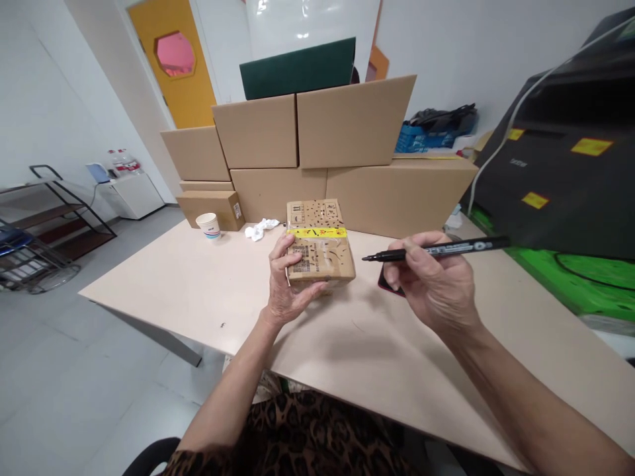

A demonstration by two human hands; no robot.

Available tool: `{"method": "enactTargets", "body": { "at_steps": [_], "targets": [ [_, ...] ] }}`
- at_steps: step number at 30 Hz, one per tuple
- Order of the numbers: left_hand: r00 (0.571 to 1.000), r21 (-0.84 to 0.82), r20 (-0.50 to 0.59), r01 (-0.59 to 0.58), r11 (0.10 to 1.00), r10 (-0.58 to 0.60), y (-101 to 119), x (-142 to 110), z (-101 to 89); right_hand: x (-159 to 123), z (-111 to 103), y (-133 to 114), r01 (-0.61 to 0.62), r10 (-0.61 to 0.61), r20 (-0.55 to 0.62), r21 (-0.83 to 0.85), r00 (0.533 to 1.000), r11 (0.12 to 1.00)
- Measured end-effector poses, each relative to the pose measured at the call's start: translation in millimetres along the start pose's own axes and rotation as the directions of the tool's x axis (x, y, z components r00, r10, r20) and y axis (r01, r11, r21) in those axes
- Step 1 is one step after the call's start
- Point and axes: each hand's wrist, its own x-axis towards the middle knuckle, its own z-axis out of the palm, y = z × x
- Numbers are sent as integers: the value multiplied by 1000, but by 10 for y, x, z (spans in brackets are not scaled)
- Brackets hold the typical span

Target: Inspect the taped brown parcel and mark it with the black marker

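A small cardboard box (327,258) with yellow tape (317,233) across it sits in the grip of my left hand (288,281), tilted so its marked top faces me. Many short black pen strokes cover that face, next to printed symbols and a square code. My right hand (436,284) holds a black marker pen (461,247) between thumb and fingers. The uncapped tip points left, a short way off the box's right side. Partly hidden behind my right hand, a dark flat object with a red edge (391,283) lies on the table.
The pale table (188,284) carries a paper cup (208,225) and crumpled tissue (261,228) at the back left. Stacked cardboard boxes (278,132) wall off the far side. To the right stand a black machine (560,158) and a bright green surface (575,271).
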Motion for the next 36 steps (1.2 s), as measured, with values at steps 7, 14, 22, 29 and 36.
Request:
{"method": "enactTargets", "body": {
  "at_steps": [7,14,22,29,36],
  "targets": [
    [1000,42,12,-15,999,14,47,-22,0,-43,149,53,105,-100,66,-76,993,992],
    [997,-28,-2,-72,997,72,116,-57,48,-93,183,109,227,-156,214,-360,964,905],
    [996,-104,-68,58,993,-65,215,-146,44,-236,177,256,230,-202,116,-335,973,914],
    [842,-311,-79,488,815,-534,79,88,77,-297,239,446,112,-105,81,-90,991,990],
    [573,-680,267,682,270,-775,92,29,361,-78,203,453,10,-9,-15,97,1000,995]
  ]
}}
